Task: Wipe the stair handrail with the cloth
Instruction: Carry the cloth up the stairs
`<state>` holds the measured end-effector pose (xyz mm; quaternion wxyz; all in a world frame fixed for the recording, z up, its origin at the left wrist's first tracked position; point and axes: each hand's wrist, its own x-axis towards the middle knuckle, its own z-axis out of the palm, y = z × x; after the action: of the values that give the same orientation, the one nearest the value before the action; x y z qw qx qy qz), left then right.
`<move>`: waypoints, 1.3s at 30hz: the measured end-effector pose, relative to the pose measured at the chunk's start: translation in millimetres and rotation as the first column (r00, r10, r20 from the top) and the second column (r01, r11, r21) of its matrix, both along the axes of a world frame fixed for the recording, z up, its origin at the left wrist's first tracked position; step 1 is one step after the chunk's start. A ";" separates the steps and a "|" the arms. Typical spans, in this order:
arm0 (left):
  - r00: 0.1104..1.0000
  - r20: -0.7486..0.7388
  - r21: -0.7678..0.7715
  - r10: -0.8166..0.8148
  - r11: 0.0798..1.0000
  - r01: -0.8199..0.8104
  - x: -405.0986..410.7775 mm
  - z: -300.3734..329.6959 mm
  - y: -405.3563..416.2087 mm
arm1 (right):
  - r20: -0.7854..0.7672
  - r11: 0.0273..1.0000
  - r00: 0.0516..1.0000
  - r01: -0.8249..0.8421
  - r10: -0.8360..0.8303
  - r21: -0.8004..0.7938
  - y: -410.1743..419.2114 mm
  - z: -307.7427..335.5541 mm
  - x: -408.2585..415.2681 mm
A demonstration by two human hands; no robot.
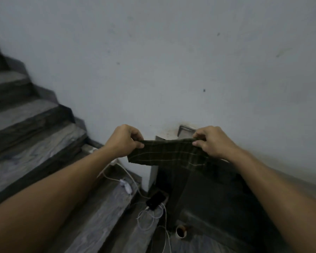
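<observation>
One cloth (169, 151), dark green with a thin pale check, soft and limp, stretched flat between two hands in front of the grey wall (162, 57). Left hand (123, 141) clamped on the cloth's left top corner, thumb below and fingers curled over the edge. Right hand (212, 141) clamped on the right top corner in the same pinch, the lower part of the cloth sagging beneath it. Two bare forearms reaching in from the bottom corners.

Left of the cloth, a flight of stairs (26, 114) climbing away, about five treads in view, each of grey veined stone with a darker riser and a sharp square nosing. Below the cloth, one dark phone (155, 200) lying flat on the lowest step, with thin white cables (150, 219) looped loosely around it and one white plug strip (126, 186) just beyond. Lower still, one small round cup-like object (181, 232), pale rim, dark inside. Behind the cloth, low on the wall, one small metallic rectangular plate (185, 130), edges stained. Wall matte, painted, flecked with a few dark spots.
</observation>
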<state>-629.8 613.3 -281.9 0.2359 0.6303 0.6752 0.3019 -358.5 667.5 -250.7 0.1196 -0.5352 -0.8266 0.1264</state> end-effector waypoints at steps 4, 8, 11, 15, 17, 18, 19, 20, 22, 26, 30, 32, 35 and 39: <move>0.977 -0.018 -0.026 0.214 0.976 -0.215 -45.3 -7.6 -24.9 | -0.017 0.984 0.984 -0.180 0.179 -0.010 31.8 -9.0 -63.9; 0.922 -0.052 -0.017 0.383 0.923 -0.384 -88.7 -5.0 -61.6 | -0.012 0.939 0.939 -0.344 0.345 0.018 38.9 -11.3 -140.6; 0.845 -0.092 0.031 0.526 0.850 -0.526 -123.8 1.1 -90.0 | -0.018 0.901 0.904 -0.423 0.427 0.099 37.2 -8.4 -203.9; 0.718 -0.132 0.063 0.683 0.729 -0.681 -179.7 10.3 -125.8 | -0.008 0.825 0.843 -0.525 0.538 0.207 26.6 -1.2 -291.2; 0.683 -0.150 0.051 0.715 0.695 -0.717 -210.4 17.1 -141.1 | -0.006 0.786 0.803 -0.582 0.596 0.211 20.6 3.6 -336.2; 0.665 -0.161 0.057 0.730 0.679 -0.732 -227.7 21.0 -147.4 | -0.008 0.768 0.785 -0.605 0.620 0.211 18.8 6.1 -359.5; 0.643 -0.169 0.069 0.747 0.660 -0.748 -246.2 25.0 -153.8 | -0.012 0.751 0.768 -0.623 0.641 0.221 16.1 9.6 -382.6; 0.623 -0.167 0.086 0.764 0.641 -0.763 -265.5 29.6 -159.6 | -0.026 0.735 0.751 -0.637 0.659 0.231 12.8 14.0 -405.9; 0.587 -0.145 0.133 0.796 0.604 -0.786 -306.5 42.7 -170.1 | -0.083 0.717 0.725 -0.648 0.684 0.257 6.9 25.1 -455.0; 0.500 -0.147 0.147 0.853 0.519 -0.842 -380.9 85.2 -191.7 | -0.157 0.696 0.683 -0.666 0.714 0.267 -11.1 63.9 -542.3; 0.406 -0.172 0.228 0.898 0.437 -0.870 -435.2 136.7 -206.9 | -0.189 0.669 0.645 -0.677 0.740 0.306 -25.2 114.9 -611.3; 0.377 -0.162 0.267 0.912 0.409 -0.873 -458.1 159.8 -211.6 | -0.198 0.655 0.627 -0.686 0.753 0.317 -27.8 138.4 -642.8; 0.344 -0.145 0.283 0.928 0.372 -0.884 -493.3 195.9 -216.8 | -0.195 0.636 0.608 -0.705 0.770 0.315 -28.4 171.3 -691.7; 0.288 -0.167 0.333 0.943 0.329 -0.884 -547.5 238.3 -220.3 | -0.279 0.613 0.549 -0.742 0.788 0.270 -26.7 209.9 -760.2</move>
<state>-1177.2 393.0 -43.6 -0.1537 0.1876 0.9124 0.3296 -1118.8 640.8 -40.8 0.2381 -0.0789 -0.9440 0.2145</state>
